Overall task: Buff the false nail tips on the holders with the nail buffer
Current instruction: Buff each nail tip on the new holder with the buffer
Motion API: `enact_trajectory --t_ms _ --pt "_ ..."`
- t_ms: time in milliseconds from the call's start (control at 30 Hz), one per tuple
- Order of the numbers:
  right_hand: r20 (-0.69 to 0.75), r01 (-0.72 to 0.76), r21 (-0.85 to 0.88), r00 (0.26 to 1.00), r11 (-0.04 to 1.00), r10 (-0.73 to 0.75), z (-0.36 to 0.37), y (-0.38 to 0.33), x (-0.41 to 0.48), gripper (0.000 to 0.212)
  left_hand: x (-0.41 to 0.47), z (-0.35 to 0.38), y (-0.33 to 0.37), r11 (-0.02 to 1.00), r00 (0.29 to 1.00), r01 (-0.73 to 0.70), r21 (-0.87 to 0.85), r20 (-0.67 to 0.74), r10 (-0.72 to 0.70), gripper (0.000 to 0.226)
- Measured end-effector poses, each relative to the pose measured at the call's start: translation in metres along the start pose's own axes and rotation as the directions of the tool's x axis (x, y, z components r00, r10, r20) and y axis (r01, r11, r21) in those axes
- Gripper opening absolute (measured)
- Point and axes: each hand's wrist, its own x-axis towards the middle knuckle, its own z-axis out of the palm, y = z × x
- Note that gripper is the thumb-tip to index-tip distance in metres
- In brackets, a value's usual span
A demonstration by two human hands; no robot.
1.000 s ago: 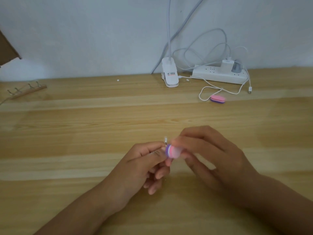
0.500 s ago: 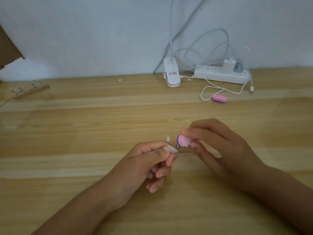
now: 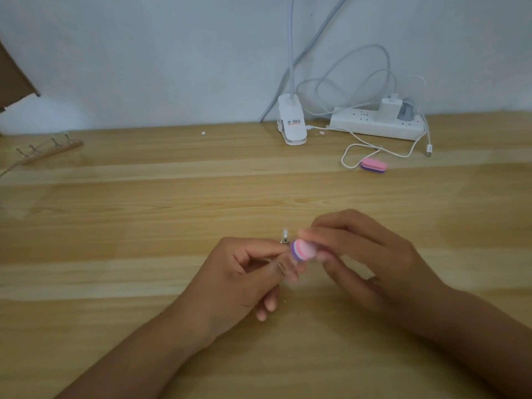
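My left hand (image 3: pixel 244 272) pinches a small nail-tip holder between thumb and forefinger; its metal clip end (image 3: pixel 285 237) sticks up above my fingers. The nail tip itself is hidden behind the buffer. My right hand (image 3: pixel 362 254) grips a small pink and purple nail buffer (image 3: pixel 303 250) and presses its end against the holder's tip. The buffer and my fingertips look blurred. Both hands hover over the middle of the wooden table (image 3: pixel 144 226).
A second pink and purple buffer (image 3: pixel 373 165) lies at the back right beside a white cable. A white lamp clip (image 3: pixel 291 125) and a power strip (image 3: pixel 377 123) sit by the wall. A wooden bar with several metal holders (image 3: pixel 49 151) lies far left.
The buffer has slid back down and left onto the holder's tip after pulling away to the upper right half a second ago. My left hand has stayed in place.
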Motion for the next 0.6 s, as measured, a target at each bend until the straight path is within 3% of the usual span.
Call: enact_trajectory --t_ms 233,367,500,600 --pt "0.057 0.036 0.003 0.998 0.999 -0.037 0.003 -0.002 -0.002 0.029 0.001 -0.002 -0.008 0.998 1.0 -0.023 0.058 -0.007 0.023 0.018" --pt "0.057 -0.016 -0.02 0.998 1.0 0.017 -0.001 0.005 0.0 0.029 0.001 -0.002 -0.009 0.996 0.999 -0.019 0.092 -0.039 0.023 0.014" --pt "0.122 0.071 -0.012 0.99 0.997 -0.069 0.006 -0.003 -0.005 0.038 -0.002 -0.001 -0.007 0.982 0.994 -0.072 0.177 -0.063 0.084 0.014" --pt "0.119 0.0 -0.058 0.993 0.998 0.006 0.0 0.009 -0.002 0.041 -0.002 0.002 -0.006 0.963 0.988 -0.089 0.253 -0.101 0.118 0.008"
